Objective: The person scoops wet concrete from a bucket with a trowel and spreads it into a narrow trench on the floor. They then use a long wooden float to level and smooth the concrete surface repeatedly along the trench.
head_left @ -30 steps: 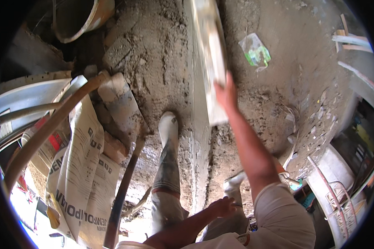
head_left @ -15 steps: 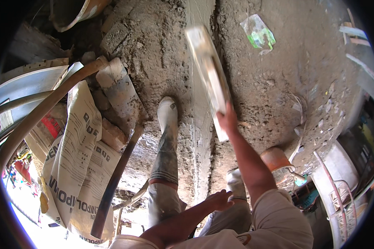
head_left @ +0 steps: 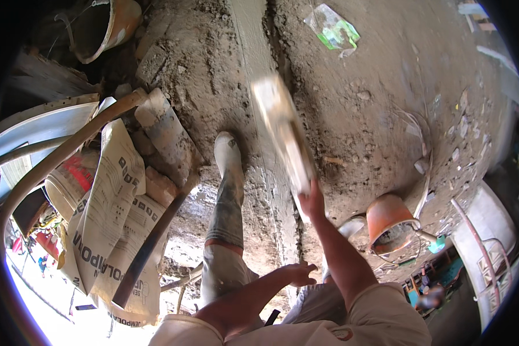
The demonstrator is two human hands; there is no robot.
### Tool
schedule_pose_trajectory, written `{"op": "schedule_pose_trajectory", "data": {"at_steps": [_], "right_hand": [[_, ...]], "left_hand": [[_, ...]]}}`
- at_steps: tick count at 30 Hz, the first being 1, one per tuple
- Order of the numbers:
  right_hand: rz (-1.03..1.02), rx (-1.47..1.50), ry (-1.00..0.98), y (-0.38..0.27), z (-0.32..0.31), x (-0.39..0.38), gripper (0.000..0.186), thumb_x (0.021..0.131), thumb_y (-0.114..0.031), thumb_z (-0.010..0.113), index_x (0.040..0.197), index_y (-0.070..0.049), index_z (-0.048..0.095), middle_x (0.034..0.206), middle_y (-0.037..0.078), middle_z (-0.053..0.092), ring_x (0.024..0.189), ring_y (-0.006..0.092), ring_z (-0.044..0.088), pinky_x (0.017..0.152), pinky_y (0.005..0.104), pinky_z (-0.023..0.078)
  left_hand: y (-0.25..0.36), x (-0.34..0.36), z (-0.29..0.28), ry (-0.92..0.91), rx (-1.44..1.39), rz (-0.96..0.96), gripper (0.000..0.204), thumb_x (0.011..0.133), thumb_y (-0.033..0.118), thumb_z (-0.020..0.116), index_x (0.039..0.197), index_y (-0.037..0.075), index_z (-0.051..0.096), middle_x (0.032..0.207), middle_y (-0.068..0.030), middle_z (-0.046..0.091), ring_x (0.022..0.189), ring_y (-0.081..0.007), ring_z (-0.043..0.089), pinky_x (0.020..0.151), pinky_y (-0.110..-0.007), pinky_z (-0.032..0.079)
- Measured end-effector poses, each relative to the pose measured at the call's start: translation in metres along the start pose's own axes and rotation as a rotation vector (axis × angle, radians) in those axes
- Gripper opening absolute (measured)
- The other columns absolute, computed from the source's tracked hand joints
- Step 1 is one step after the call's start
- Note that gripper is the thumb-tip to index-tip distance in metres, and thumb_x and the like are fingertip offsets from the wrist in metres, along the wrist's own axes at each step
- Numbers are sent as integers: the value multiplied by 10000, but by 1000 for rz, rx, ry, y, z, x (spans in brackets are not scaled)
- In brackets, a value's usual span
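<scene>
My right hand (head_left: 312,203) is closed around the near end of a long wooden float (head_left: 282,130), which is blurred by motion. The float lies along a smooth strip of wet cement (head_left: 251,40) that runs away from me through rough soil. Whether its face touches the strip is hard to tell. My left hand (head_left: 299,274) hangs over my lap with its fingers apart and nothing in it. My left boot (head_left: 229,155) stands on the soil just left of the strip, and part of the right boot (head_left: 352,226) shows beyond my right forearm.
On the left are a shovel (head_left: 168,128), a paper cement sack (head_left: 112,230) and a curved wooden handle (head_left: 57,147). An orange bucket (head_left: 389,210) lies at right; another bucket (head_left: 120,26) sits far left. A plastic wrapper (head_left: 333,29) is on the soil ahead.
The float and my right hand have come nearer to me along the strip. The view has shifted, so more of the orange bucket shows. My left hand stays over my lap.
</scene>
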State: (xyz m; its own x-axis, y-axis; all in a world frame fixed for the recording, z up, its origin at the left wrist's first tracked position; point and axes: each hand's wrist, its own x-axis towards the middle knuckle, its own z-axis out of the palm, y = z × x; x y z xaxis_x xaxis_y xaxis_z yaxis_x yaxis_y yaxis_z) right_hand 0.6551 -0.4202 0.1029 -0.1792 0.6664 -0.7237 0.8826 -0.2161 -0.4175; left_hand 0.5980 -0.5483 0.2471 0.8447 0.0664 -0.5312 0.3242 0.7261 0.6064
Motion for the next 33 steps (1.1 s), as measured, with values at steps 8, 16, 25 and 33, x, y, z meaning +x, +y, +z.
{"op": "schedule_pose_trajectory", "data": {"at_steps": [8, 16, 25, 33], "right_hand": [[-109, -131, 66, -133, -44, 179, 609, 838, -224, 630, 1371, -49, 393, 1051, 268, 657, 881, 400, 680, 763, 464, 569], [70, -273, -232, -18, -1, 77, 654, 839, -183, 681, 1388, -62, 346, 1024, 221, 653, 853, 333, 690, 728, 417, 589], [308, -9, -461, 127, 50, -120, 313, 933, -94, 550, 1236, -89, 470, 889, 127, 618, 696, 180, 626, 528, 323, 508], [-146, -23, -94, 101, -19, -109, 552, 827, -237, 674, 1272, -37, 416, 1071, 288, 617, 978, 456, 615, 811, 527, 503]], "left_hand": [[-3, 9, 7, 13, -8, -75, 631, 932, 481, 533, 1464, 200, 345, 1406, -194, 425, 1285, -391, 459, 1057, -486, 391], [-12, 6, 13, 23, -62, -99, 634, 931, 479, 545, 1466, 198, 352, 1374, -188, 449, 1282, -365, 466, 1061, -472, 386], [-13, 38, 32, -114, 51, -127, 700, 920, 523, 554, 1484, 178, 325, 1418, -206, 408, 1290, -385, 455, 1072, -474, 373], [20, 54, 57, 540, 212, -67, 549, 952, 384, 564, 1398, 88, 441, 1303, -227, 509, 1238, -383, 493, 1045, -465, 408]]}}
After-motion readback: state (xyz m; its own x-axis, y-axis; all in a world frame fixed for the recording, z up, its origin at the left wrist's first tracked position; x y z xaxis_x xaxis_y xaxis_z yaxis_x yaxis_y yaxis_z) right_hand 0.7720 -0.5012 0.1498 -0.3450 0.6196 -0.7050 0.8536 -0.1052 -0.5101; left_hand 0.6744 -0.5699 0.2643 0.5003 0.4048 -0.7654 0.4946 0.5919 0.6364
